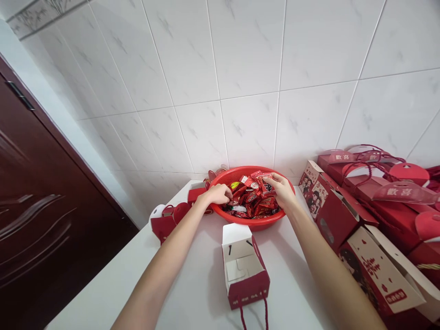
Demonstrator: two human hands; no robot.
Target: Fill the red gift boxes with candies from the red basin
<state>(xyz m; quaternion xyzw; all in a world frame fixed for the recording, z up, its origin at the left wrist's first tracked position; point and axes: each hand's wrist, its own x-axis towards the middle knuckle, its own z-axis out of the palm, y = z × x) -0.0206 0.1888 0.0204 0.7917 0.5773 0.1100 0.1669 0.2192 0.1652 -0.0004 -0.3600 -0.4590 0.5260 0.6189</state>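
Note:
A red plastic basket [252, 224] stands against the wall, heaped with red-wrapped candies [252, 198]. Over its left rim reaches my left hand [220, 194], fingers curled down at the candies; their tips are partly hidden, so any hold is unclear. At the basket's right side my right hand [280, 187] pinches a red candy packet [267, 182] between thumb and fingers. In front of the basket sits a dark red gift box [248, 286], its top open, its inside white and bare, a rope handle hanging toward me.
Several red gift boxes [347, 211] are piled along the right side. A few more red boxes [168, 224] stand left of the basket on the white table [192, 275]. Tiled wall [247, 128] rises behind, and a dark brown door [51, 192] is at left.

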